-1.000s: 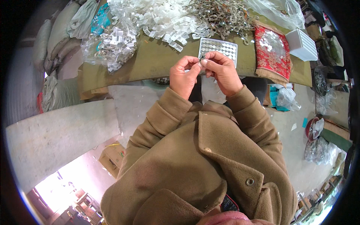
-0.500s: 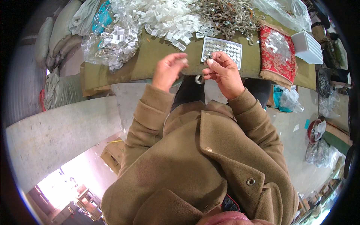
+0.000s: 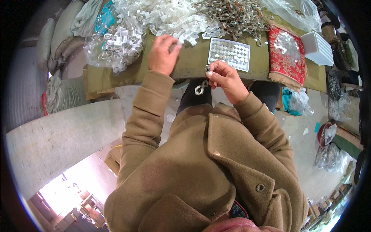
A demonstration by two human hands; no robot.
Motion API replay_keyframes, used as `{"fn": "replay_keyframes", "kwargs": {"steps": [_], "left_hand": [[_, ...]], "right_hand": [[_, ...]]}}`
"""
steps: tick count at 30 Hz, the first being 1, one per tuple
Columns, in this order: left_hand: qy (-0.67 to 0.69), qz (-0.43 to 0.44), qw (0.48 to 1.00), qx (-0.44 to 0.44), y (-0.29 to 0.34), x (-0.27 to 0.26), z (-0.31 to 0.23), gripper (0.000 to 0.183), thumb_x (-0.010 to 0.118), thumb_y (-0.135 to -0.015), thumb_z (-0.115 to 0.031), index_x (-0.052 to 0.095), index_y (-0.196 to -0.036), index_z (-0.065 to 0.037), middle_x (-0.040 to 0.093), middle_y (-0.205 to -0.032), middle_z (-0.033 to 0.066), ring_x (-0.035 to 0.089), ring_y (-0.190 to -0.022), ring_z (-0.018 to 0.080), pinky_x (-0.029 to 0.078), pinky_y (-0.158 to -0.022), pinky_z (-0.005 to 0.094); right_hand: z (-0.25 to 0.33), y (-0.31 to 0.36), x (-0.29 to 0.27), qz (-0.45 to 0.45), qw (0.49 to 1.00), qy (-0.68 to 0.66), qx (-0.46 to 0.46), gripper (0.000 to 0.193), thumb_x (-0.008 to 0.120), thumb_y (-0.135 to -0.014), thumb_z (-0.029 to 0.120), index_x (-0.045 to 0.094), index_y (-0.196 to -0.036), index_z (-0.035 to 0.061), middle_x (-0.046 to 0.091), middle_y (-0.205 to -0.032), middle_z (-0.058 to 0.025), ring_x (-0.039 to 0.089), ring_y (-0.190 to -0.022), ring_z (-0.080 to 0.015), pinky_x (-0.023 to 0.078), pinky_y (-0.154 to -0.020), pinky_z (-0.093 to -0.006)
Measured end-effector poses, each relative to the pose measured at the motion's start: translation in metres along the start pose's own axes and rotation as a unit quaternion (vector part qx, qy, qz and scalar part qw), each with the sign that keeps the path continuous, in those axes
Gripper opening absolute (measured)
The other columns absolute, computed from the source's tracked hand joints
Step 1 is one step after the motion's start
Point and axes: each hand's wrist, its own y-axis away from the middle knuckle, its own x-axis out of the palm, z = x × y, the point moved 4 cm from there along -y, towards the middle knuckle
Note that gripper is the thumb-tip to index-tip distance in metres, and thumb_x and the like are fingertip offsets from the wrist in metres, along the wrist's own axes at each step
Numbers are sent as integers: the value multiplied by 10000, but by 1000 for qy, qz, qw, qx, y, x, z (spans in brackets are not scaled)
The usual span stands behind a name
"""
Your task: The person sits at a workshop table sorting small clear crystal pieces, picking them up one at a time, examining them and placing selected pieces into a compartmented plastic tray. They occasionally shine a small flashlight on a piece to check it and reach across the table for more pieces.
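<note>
My right hand (image 3: 227,80) is closed in a pinch at the table's front edge. It grips a small dark part with a pale coiled cord (image 3: 199,89) dangling below the fingers. Just beyond it lies a white tray (image 3: 213,45) holding rows of small silvery round discs. My left hand (image 3: 162,56) is at the near edge of a heap of clear plastic pieces (image 3: 170,21). Its thumb and fingertips are brought together there; whether a piece sits between them is too small to make out.
Coiled cords (image 3: 235,17) are heaped behind the tray. A clear bag (image 3: 119,48) of plastic parts lies left. On the right, a red patterned cloth (image 3: 286,73) carries loose silvery discs, beside a white ridged block (image 3: 317,48). The table's edge (image 3: 116,82) runs before my legs.
My left hand has moved away and forward, up to the plastic pieces. My right hand has drawn slightly nearer and left, and the coiled cord hangs lower.
</note>
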Motion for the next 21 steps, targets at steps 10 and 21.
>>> {"fn": "replay_keyframes", "kwargs": {"steps": [10, 21], "left_hand": [[451, 23, 844, -288, 18, -24, 18, 160, 613, -924, -227, 678, -995, -100, 601, -703, -31, 509, -595, 30, 334, -465, 167], [537, 199, 761, -306, 63, 13, -61, 127, 619, -912, -141, 615, -1027, -86, 565, -741, -36, 500, -592, 32, 389, -468, 166]], "right_hand": [[-11, -6, 2, -23, 1000, -10, -14, 74, 593, -877, 52, 556, -928, 90, 561, -783, 27, 523, -715, -73, 421, -660, -226], [37, -6, 21, -62, 995, -21, -78, 53, 582, -871, 34, 561, -886, 81, 519, -735, 45, 469, -625, -46, 368, -560, -202]]}}
